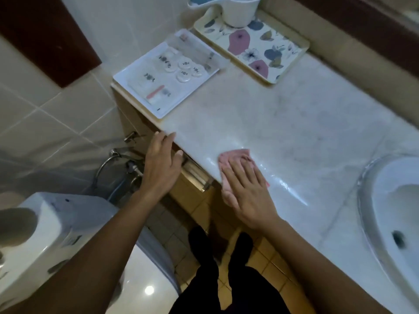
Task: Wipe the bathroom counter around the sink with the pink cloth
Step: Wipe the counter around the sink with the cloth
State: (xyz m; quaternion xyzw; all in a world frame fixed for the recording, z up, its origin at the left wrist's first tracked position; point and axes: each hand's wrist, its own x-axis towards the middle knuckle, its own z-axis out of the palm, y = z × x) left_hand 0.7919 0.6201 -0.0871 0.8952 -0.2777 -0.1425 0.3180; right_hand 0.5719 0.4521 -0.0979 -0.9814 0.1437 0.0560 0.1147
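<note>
Pressing a crumpled pink cloth point(233, 156) onto the white marble desk point(294, 123), the right grip point(247, 189) lies flat-fingered — the left grip point(162, 164) spreads empty at its edge.

The surface point(272, 123) holds one pink cloth point(233, 156), two trays, a white tray point(127, 75) and a flowered tray point(292, 57), four round white caps point(184, 64), one white tub point(240, 12) and one sink point(371, 189), with one toilet point(56, 227) beside it.
</note>
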